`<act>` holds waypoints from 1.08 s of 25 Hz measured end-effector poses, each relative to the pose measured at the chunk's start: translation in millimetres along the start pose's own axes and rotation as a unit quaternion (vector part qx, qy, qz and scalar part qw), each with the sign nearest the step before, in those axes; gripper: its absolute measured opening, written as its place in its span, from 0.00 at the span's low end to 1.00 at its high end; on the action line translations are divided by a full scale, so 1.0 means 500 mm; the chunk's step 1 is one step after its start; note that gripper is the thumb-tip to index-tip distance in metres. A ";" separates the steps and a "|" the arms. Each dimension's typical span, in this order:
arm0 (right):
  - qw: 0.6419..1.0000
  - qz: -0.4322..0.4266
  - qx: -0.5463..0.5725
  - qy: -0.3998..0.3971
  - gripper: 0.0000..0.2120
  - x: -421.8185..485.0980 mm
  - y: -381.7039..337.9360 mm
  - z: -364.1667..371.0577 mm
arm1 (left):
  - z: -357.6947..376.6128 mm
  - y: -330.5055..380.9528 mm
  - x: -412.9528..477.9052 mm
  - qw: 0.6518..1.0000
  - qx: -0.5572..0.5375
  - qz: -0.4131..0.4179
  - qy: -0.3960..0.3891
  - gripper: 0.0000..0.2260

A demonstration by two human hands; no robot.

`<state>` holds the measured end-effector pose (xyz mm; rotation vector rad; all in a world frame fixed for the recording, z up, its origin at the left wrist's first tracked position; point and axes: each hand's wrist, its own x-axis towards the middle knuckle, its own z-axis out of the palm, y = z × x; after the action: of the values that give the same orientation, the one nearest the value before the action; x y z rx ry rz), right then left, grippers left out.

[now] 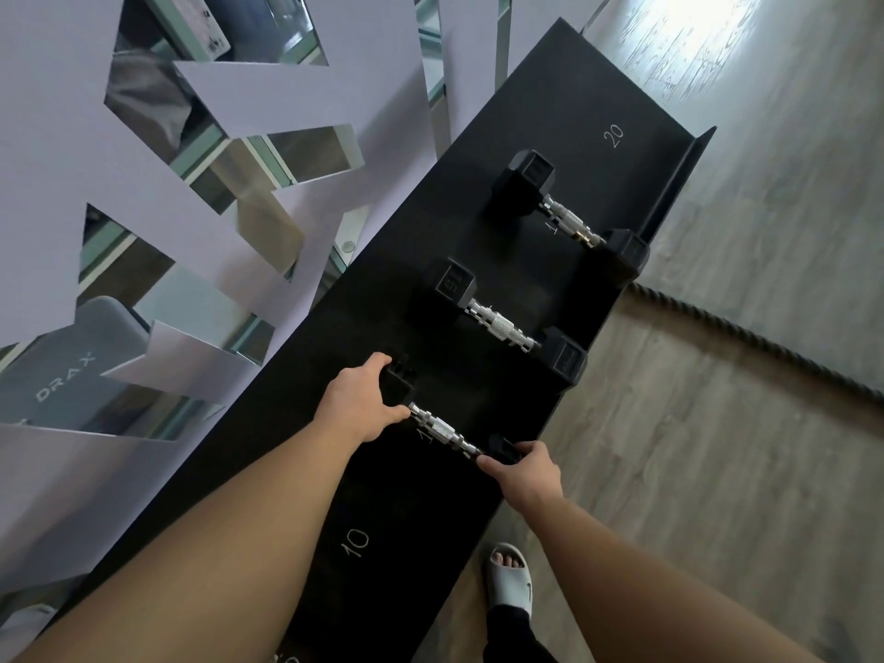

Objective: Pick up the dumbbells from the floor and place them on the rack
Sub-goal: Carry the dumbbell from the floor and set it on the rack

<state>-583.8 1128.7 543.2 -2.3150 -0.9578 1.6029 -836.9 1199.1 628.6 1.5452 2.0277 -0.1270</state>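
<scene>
A black dumbbell with a chrome handle (445, 433) lies across the black rack shelf (550, 150), between both my hands. My left hand (361, 404) grips its far hexagonal head; my right hand (524, 468) holds its near head at the shelf's front edge. Two more black hex dumbbells rest on the same shelf beyond it: one marked 15 (500, 325) and another farther back (569, 220). White numbers 10 and 20 are printed on the shelf.
A wall with mirrored cut-outs (205, 193) runs along the rack's left side. A thick dark rope (746, 342) lies on the wood floor at right. My foot in a white slipper (509, 579) stands beside the rack's front edge.
</scene>
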 end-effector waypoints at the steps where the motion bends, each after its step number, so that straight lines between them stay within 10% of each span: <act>1: 1.000 -0.003 0.001 0.000 0.41 0.001 0.002 0.000 | -0.002 0.001 0.000 1.000 -0.001 -0.005 -0.003 0.37; 27: 1.000 0.000 -0.009 -0.026 0.43 0.016 -0.001 -0.009 | 0.004 0.018 -0.004 0.999 -0.003 -0.042 -0.009 0.37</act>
<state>-578.1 1134.8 539.0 -2.2967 -0.9874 1.6685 -827.4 1199.4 630.4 1.4491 2.0774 -0.1665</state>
